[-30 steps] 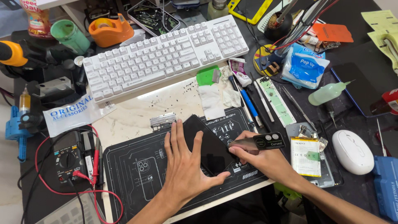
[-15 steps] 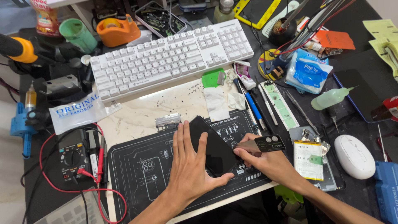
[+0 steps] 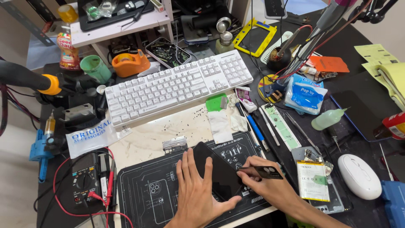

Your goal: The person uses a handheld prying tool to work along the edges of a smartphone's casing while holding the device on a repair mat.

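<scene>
A black phone (image 3: 217, 171) lies face down at an angle on a dark repair mat (image 3: 147, 194). My left hand (image 3: 195, 196) rests flat on the mat with its fingers against the phone's left edge and its thumb under the lower end. My right hand (image 3: 263, 185) pinches a thin black card tool (image 3: 263, 172) whose tip meets the phone's right edge.
Behind the mat lie a small metal part (image 3: 174, 145), a white keyboard (image 3: 177, 86), white wipes (image 3: 221, 124) and a blue pen (image 3: 253, 126). An opened phone with a battery (image 3: 314, 179) and a white mouse (image 3: 358, 175) sit right. A multimeter (image 3: 85, 177) with red leads lies left.
Both hands stay on the phone and card tool with almost no shift; the view itself has drifted, so the desk sits lower and further right in frame.
</scene>
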